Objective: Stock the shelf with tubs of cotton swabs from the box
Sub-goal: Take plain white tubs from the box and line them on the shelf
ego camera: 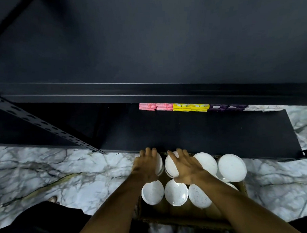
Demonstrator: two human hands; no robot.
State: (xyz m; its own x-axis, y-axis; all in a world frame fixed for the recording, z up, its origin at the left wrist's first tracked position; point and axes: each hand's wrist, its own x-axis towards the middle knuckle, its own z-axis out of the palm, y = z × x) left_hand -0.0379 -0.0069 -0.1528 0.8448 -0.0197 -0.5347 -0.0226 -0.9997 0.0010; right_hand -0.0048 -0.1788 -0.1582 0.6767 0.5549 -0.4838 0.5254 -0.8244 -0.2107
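A cardboard box (180,219) on the floor holds several round tubs with white lids, such as one at the back right (232,167) and one at the front left (152,192). My left hand (146,167) rests over the back-left tub (159,164), fingers curled over its far edge. My right hand (185,166) lies spread on the neighbouring tub (169,165). Whether either tub is lifted cannot be told. The low black shelf (194,132) lies just beyond the box.
Pink (155,106), yellow (191,107) and dark purple (227,107) packs line the back of the low shelf. A higher black shelf board (146,46) overhangs it. A perforated black upright (44,123) slants at the left. The floor is white marble (46,170).
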